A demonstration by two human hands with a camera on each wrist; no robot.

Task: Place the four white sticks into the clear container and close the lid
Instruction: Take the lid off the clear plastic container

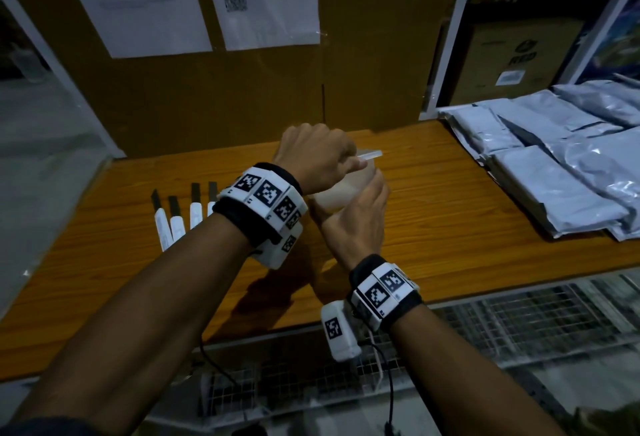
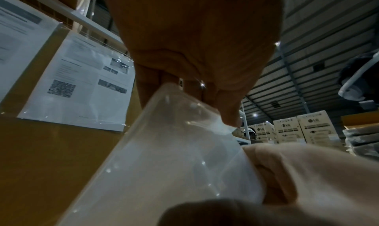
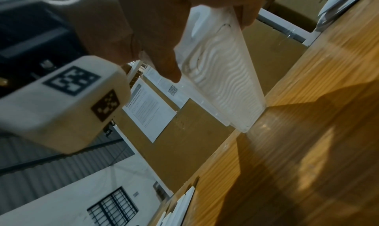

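Sticks point(image 1: 180, 221) clear in head view only

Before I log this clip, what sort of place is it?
Probably a warehouse packing station: stacked LG-branded cartons under a corrugated metal roof, a pile of grey mailer bags on the wooden bench, and metal shelving.

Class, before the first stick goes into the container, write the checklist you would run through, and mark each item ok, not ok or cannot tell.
1. Clear container steadied by right hand: ok.
2. Lid lifted by left hand: ok.
3. Lid fully clear of the opening: cannot tell.
4. Four white sticks lying on the wooden table, left of the container: ok.
5. A hand free to pick up a stick: not ok.
6. Container empty inside: cannot tell.
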